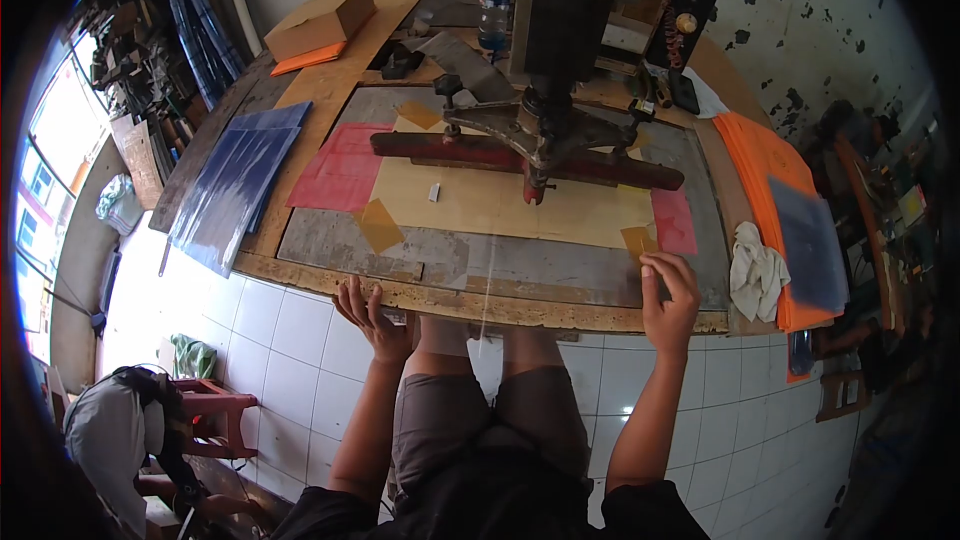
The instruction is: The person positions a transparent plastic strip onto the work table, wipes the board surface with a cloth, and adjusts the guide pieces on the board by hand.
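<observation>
Worn grey rectangular board [330,245] bears a flat pale-yellow sheet [480,205] centrally, my half-curled left hand [378,328] near left and pinched right hand [668,302] near right, any hold unclear, best worked lightly and level.

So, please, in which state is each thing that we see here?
Left hand: fingers bent, at the table's front edge
Right hand: thumb near forefinger; grip unclear
Yellow sheet: flat, taped
Cardboard box: closed
Water bottle: upright
White cloth: crumpled
Blue sheets at left: overlapping
Orange sheets at right: stacked
</observation>
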`<control>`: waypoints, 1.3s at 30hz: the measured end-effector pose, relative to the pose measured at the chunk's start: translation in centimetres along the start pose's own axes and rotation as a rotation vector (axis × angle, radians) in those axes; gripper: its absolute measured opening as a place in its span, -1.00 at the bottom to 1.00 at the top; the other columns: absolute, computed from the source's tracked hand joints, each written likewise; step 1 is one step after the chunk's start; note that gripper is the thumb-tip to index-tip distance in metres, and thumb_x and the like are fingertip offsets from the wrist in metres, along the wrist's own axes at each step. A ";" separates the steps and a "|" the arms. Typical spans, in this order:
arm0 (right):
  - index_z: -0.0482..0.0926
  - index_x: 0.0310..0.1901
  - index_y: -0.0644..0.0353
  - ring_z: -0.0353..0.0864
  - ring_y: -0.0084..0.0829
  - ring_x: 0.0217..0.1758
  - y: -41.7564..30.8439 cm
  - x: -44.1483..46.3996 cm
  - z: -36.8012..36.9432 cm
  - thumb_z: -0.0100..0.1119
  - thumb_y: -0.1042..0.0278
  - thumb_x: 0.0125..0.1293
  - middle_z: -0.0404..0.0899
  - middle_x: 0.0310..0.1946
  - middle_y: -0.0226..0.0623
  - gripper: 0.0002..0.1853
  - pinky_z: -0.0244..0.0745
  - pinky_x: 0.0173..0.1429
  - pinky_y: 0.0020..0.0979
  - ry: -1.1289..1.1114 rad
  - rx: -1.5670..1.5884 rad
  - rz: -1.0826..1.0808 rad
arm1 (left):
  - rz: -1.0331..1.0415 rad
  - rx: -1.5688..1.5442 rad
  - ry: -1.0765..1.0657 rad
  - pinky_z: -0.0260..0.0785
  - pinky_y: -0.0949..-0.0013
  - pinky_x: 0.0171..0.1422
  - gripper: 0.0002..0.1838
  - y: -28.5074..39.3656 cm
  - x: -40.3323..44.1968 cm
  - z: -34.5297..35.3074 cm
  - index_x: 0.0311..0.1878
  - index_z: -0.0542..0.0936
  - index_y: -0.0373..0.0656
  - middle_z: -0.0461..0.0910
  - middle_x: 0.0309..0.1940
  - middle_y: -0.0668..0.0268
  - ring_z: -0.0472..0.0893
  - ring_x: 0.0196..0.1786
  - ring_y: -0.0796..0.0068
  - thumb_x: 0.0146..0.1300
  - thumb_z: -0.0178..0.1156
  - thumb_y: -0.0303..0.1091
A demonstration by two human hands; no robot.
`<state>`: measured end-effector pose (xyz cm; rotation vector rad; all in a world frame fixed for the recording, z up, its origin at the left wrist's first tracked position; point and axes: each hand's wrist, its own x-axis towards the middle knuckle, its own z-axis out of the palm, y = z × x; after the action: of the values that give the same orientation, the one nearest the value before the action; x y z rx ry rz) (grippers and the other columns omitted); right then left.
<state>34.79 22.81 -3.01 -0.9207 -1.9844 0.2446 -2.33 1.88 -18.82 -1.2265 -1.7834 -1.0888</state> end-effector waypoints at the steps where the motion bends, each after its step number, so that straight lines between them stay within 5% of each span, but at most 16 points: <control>1: 0.80 -0.02 0.27 0.75 -0.14 0.07 0.0 0.0 0.0 0.36 0.45 0.52 0.78 -0.02 -0.24 -0.87 0.59 0.24 -0.17 0.006 0.015 0.004 | -0.003 -0.004 -0.007 -0.21 -0.61 0.74 -0.20 0.0 0.0 -0.1 0.58 0.30 -0.05 0.15 0.71 -0.16 0.05 0.75 -0.42 0.37 0.41 -0.09; 39: 0.75 -0.15 0.38 0.81 -0.22 -0.11 -0.1 0.0 0.0 0.37 0.51 0.51 0.78 -0.16 -0.19 -0.90 0.67 0.05 -0.25 0.078 0.069 0.049 | -0.010 0.004 -0.043 -0.18 -0.62 0.73 -0.21 -0.1 -0.1 -0.6 0.54 0.34 -0.07 0.19 0.70 -0.15 0.09 0.74 -0.44 0.33 0.44 -0.08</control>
<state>34.80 22.69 -2.96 -0.9217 -1.8718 0.2987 -2.30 1.25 -18.68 -1.2490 -1.8252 -1.0718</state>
